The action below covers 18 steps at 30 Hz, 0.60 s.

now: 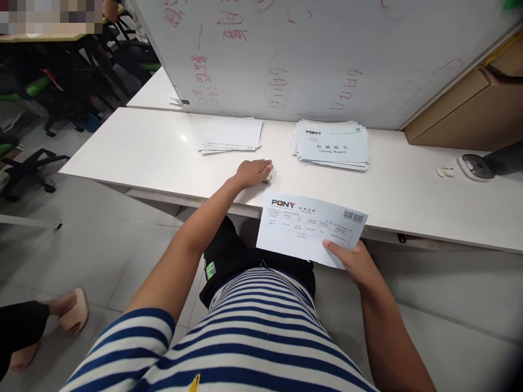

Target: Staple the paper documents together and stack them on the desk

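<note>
Across the smooth white desk [143, 144] lie a blank-topped stack [235, 133] at eleven o'clock and a printed stack [332, 142] at two, the left hand [251, 173] palm down, fingers outstretched, while the right hand [359, 264] pinches the flat sheet [286, 239] at four, probably light, limp and easily creased, best taken by its edges.

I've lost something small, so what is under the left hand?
Beneath the left hand, a small dark edge peeks out over the white desk. The rest is covered, so I cannot identify it.
</note>
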Each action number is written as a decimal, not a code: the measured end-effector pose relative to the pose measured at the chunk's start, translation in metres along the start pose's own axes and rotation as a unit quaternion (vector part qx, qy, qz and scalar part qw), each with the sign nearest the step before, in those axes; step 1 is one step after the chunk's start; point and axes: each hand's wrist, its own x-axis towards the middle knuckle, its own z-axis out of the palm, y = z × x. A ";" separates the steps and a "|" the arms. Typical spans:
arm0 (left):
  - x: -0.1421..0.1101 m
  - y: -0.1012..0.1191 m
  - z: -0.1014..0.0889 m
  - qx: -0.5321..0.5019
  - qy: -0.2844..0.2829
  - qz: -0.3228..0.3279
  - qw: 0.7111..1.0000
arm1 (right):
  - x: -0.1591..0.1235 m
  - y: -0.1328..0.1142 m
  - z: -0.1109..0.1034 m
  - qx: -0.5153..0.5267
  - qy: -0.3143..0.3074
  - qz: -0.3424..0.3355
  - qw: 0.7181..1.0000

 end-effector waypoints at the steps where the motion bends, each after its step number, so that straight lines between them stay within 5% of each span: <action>1: 0.000 0.000 0.000 0.002 0.002 -0.002 1.000 | -0.004 -0.002 -0.002 -0.004 -0.006 0.002 1.000; 18: -0.002 0.002 0.001 -0.013 0.019 -0.004 1.000 | 0.017 0.005 0.013 0.061 -0.041 -0.001 0.997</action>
